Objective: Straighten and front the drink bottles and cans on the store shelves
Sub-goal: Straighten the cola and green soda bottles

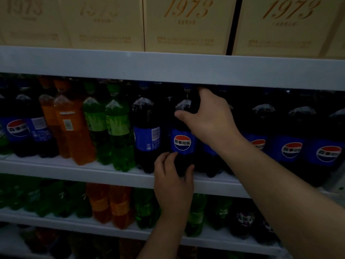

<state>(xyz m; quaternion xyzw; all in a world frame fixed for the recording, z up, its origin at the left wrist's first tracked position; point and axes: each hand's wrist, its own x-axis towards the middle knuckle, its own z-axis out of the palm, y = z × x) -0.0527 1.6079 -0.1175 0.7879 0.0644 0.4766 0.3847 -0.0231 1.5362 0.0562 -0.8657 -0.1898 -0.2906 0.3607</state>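
1. My right hand point(207, 116) grips the cola bottle point(182, 144) at its shoulder; my left hand point(172, 176) holds its base, middle shelf point(74, 168).
2. Logo faces out; slide it to the near edge, upright.

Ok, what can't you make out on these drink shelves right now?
Head view only:
- Cola bottle: cap hidden by the right hand, base partly hidden by the left hand.
- Most other caps in that row: behind the shelf edge, in shadow.
- Lowest bottles: too dark, cut off by the bottom edge.
- Small print on the boxes: blurred.
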